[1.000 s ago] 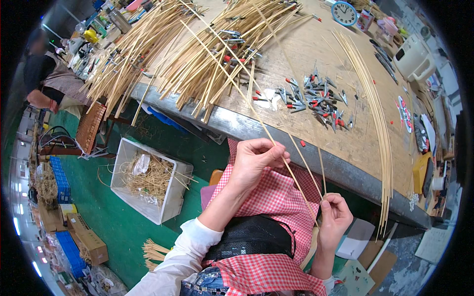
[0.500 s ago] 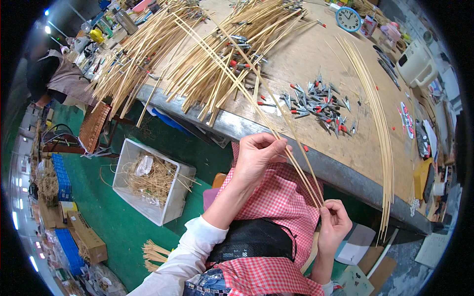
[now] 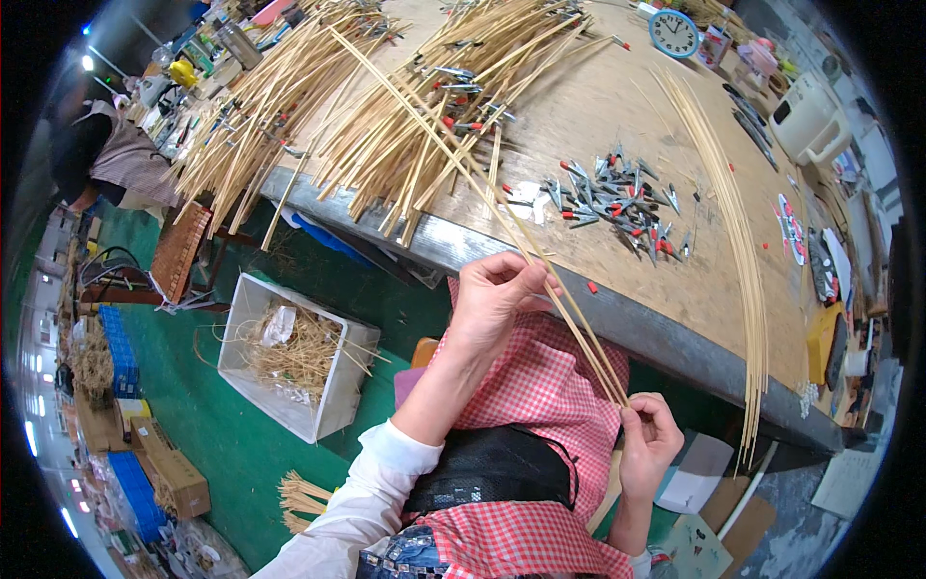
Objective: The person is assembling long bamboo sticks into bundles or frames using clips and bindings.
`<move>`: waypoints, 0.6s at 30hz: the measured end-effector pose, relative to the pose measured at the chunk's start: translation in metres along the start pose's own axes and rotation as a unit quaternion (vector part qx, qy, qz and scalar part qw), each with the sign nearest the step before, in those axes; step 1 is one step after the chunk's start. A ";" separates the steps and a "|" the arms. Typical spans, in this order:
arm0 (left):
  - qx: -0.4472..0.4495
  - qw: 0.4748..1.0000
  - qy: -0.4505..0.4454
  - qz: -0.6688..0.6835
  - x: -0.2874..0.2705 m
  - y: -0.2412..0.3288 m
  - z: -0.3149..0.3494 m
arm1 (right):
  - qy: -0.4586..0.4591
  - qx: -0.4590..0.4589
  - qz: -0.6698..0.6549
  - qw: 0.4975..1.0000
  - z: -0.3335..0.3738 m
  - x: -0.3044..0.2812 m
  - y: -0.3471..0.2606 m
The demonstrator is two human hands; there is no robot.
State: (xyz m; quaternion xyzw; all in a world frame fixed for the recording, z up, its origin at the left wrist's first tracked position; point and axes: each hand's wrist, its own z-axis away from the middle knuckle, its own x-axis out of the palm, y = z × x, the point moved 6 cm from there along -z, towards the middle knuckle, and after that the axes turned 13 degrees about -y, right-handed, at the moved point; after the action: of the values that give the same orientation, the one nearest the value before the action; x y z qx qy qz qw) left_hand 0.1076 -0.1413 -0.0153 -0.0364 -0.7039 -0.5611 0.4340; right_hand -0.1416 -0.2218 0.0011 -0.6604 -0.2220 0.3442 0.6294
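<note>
A few long, thin pale bamboo strips (image 3: pixel 585 338) run between my two hands. My left hand (image 3: pixel 490 307) pinches them partway along, just off the table's near edge. Lower and to the right, my right hand (image 3: pixel 650 446) holds their near ends between thumb and fingertips. Beyond my left hand the strips slant up over the table (image 3: pixel 666 299), their far ends above a big pile of strips (image 3: pixel 386 164). Small metal spring clips (image 3: pixel 617 207) with red tips lie heaped on the table beyond my hands.
A long bundle of strips (image 3: pixel 738 232) lies on the right, overhanging the table edge. A white bin (image 3: pixel 328 410) of scraps stands on the green floor at left. A round blue clock (image 3: pixel 673 34) and white jug (image 3: pixel 810 121) stand far right. Another person (image 3: pixel 125 150) is at upper left.
The strip that stood spread away from the others has swung in to lie alongside them. Both hands keep their grip almost in place.
</note>
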 end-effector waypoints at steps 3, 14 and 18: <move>0.011 1.000 -0.017 0.018 0.002 0.002 0.001 | -0.019 0.020 -0.040 0.999 0.003 0.001 0.010; -0.005 0.999 -0.038 0.012 0.004 -0.007 0.007 | 0.045 -0.046 0.025 0.998 0.000 -0.008 -0.007; -0.008 0.999 -0.032 -0.020 0.009 -0.015 0.010 | 0.052 -0.052 0.019 0.997 -0.004 -0.002 -0.008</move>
State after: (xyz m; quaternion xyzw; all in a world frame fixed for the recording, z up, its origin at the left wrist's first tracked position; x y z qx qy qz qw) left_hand 0.0882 -0.1421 -0.0207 -0.0436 -0.7140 -0.5736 0.3992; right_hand -0.1391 -0.2248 0.0096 -0.7137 -0.1939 0.3093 0.5978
